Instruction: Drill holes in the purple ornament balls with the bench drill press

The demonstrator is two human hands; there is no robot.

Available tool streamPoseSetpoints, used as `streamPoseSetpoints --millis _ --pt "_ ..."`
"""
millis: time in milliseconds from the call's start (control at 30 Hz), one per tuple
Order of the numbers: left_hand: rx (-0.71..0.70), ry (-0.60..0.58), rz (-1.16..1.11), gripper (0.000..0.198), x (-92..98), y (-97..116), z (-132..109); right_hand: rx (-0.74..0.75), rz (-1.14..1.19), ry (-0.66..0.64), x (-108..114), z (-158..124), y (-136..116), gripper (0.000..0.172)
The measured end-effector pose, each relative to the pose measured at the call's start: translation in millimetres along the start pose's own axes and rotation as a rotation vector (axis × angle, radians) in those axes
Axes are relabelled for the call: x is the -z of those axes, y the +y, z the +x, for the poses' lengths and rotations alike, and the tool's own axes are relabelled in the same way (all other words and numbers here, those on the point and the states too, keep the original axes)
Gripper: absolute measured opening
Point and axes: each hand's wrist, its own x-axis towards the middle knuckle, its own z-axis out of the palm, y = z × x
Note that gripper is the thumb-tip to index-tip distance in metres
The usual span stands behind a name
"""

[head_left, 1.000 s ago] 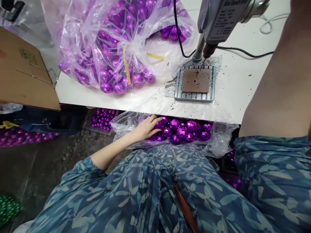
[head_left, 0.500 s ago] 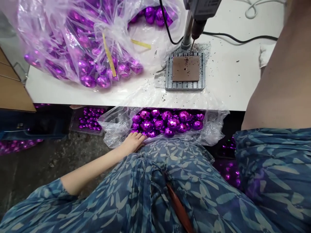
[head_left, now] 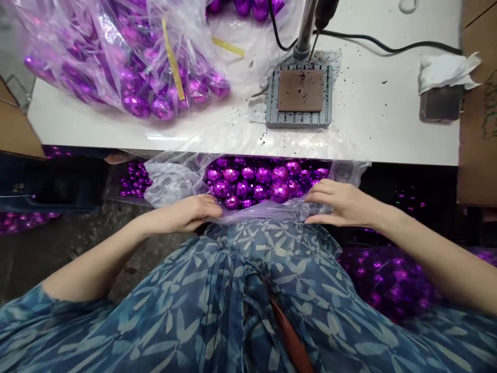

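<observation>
An open clear plastic bag (head_left: 267,211) full of shiny purple faceted balls (head_left: 279,191) lies at my lap, under the front edge of the white table. At the bag's left near rim, my left hand (head_left: 200,210) has its fingers closed on the plastic. My right hand (head_left: 330,202) is at the bag's right side, its thumb apart from its fingers, touching the plastic and close to the balls. Above the bag, on the table, stands a drill press whose grey base (head_left: 298,122) carries a brown block (head_left: 301,90) with a small hole.
A big plastic bag of purple balls (head_left: 135,106) covers the table's left part. Dark shavings and a black cable (head_left: 373,39) lie round the drill. At the right are a white tissue (head_left: 446,72) on a dark box and a cardboard carton (head_left: 479,129).
My right arm has come down from the upper right, and its hand is now at the bag. My left hand has moved slightly left and closed on the rim. The view has shifted.
</observation>
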Motion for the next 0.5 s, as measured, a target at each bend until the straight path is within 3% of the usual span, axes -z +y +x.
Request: streamPoseSetpoints --millis 133,233,333,500 --pt "0.056 -0.047 0.004 0.025 2.3 2.0 1.5 -0.17 -0.077 -0.16 -57.3 -18.4 0.3 0.057" --pt "0.107 -0.12 0.049 0.025 -1.0 9.6 3.2 -0.248 -0.067 -0.333 -66.0 -22.7 7.2 0.054" --pt "0.099 -0.152 0.055 0.027 2.0 20.6 -0.2 -0.308 -0.02 -0.489 -39.7 -26.4 0.2 0.054" --pt "0.072 0.002 0.027 0.025 4.7 28.8 -9.1 -0.326 0.1 -0.571 46.7 -47.9 -42.7 0.063"
